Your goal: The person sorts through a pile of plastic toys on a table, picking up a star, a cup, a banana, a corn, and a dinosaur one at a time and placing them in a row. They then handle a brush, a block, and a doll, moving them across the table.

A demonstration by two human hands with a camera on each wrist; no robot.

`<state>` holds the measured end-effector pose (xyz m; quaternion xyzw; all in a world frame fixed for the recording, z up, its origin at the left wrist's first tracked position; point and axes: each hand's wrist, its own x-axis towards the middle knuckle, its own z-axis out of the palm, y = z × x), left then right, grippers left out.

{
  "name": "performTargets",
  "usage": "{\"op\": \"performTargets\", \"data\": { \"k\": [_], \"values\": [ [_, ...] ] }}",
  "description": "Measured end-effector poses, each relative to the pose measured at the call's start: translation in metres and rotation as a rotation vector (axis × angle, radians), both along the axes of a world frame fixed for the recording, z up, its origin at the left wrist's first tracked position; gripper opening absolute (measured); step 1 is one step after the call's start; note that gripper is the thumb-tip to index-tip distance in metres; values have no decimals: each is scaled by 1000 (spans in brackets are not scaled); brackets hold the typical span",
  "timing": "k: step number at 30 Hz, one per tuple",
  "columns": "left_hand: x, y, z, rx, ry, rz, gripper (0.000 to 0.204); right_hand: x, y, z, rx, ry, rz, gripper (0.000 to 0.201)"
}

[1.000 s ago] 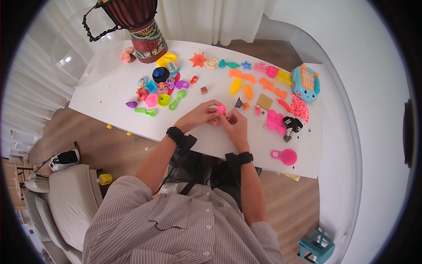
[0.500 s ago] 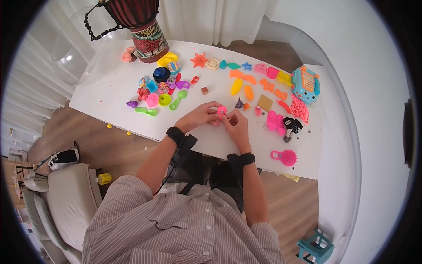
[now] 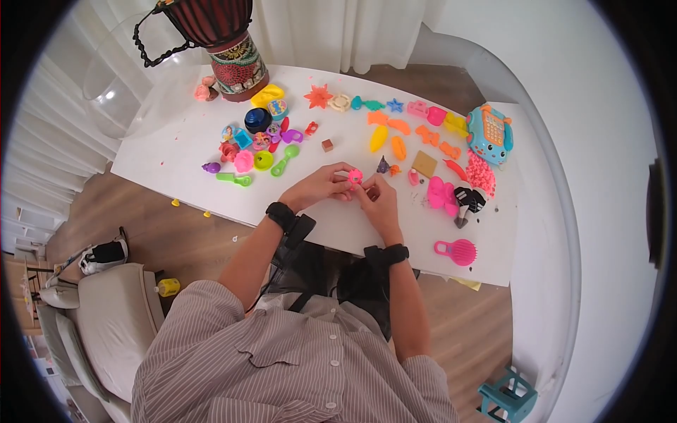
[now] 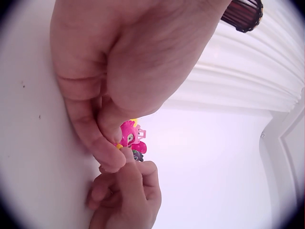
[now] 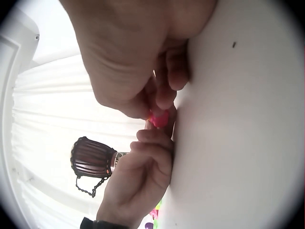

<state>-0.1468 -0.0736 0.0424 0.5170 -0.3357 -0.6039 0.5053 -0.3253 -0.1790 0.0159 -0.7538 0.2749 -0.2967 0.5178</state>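
Note:
Both hands meet over the white table (image 3: 310,225) near its front edge, around a small pink toy figure (image 3: 355,176). My left hand (image 3: 323,185) pinches the figure from the left between thumb and fingers. From the other side, my right hand (image 3: 381,206) pinches its lower part with thumb and fingertips. The left wrist view shows a large eye on the pink figure (image 4: 127,134) and a bit of yellow near the fingertips. Fingers hide much of its lower half. A small dark pointed figure (image 3: 383,165) stands just beyond the right hand.
Toy moulds, lids and a green scoop (image 3: 285,159) cluster at left, before a tall drum (image 3: 240,67). A brown cube (image 3: 327,145) lies mid-table. Orange pieces, a tan square (image 3: 424,163), pink beads (image 3: 481,173), a toy telephone (image 3: 490,134) and a pink hairbrush (image 3: 458,251) are at right.
The pink figure has tipped between the fingers, showing more of its front half a second ago and slightly less now. Both hands stay in nearly the same place.

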Motion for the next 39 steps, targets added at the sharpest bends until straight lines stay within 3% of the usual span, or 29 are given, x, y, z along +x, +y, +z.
{"op": "performTargets", "data": {
  "k": [10,15,24,27,39],
  "values": [
    [1,-1,-3,0,12,0,33,-6,0,5,133,-57,52,22],
    [2,-2,-4,7,14,-1,32,1,2,2,-82,17,-32,22],
    [1,-2,-5,7,19,-2,32,-5,1,-1,108,-101,32,25],
    [2,-1,-2,9,8,0,32,-2,1,1,-35,-34,-9,24],
    [1,0,3,29,0,-7,30,1,1,-5,-10,-118,-45,25]
  ]
}}
